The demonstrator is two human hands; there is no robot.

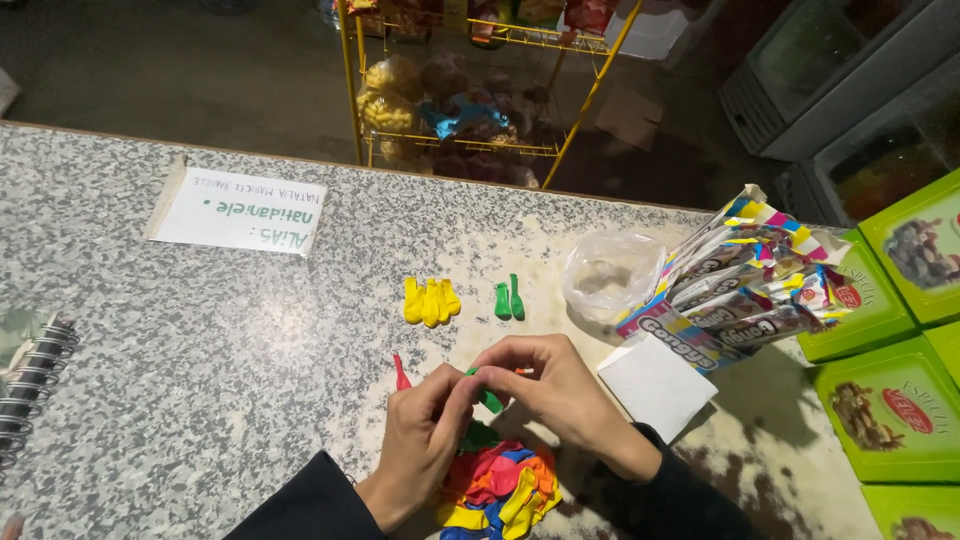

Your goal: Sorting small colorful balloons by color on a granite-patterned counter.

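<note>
Head cam: left hand [420,440] and right hand [545,385] both pinch a green balloon [488,398] just above the mixed balloon heap [500,490] on the table [200,360]. Tug too hard and it could snap loose, scattering the sorted yellow balloons [430,300] and green pair [509,300].

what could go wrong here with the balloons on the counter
The green balloon pinched between the left hand and right hand might slip back into the mixed pile right below and be hard to find. The sorted yellow balloons and green pair lie loose, so a sleeve could scatter them.
</note>
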